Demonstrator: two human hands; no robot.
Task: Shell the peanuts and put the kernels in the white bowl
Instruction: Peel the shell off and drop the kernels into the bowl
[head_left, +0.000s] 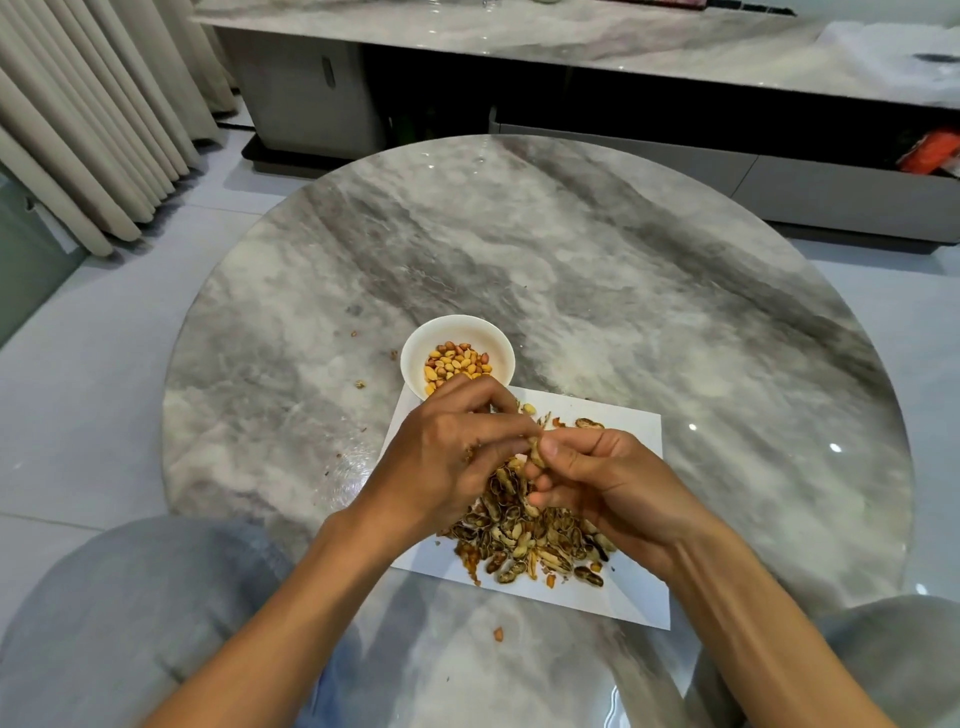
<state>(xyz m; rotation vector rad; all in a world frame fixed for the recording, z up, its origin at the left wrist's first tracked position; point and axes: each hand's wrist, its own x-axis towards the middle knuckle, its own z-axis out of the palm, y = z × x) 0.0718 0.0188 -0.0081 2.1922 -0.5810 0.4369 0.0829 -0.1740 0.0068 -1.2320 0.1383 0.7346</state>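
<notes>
A small white bowl (418, 358) holding several yellow and reddish kernels (457, 364) stands on the round marble table, just beyond my hands. A white sheet of paper (634, 587) lies in front of it, with a heap of dark peanut shells and pods (530, 545) on it. My left hand (447, 457) and my right hand (597, 478) meet above the heap and both pinch one peanut pod (535, 454) between thumbs and fingertips. One loose kernel (529, 408) lies on the paper near the bowl.
Shell crumbs (359, 384) dot the round marble table (675, 291) left of the bowl, and one fragment (498, 634) lies near the front edge. My knees in grey trousers show below the table. A low cabinet (623, 104) and curtains (78, 130) stand beyond.
</notes>
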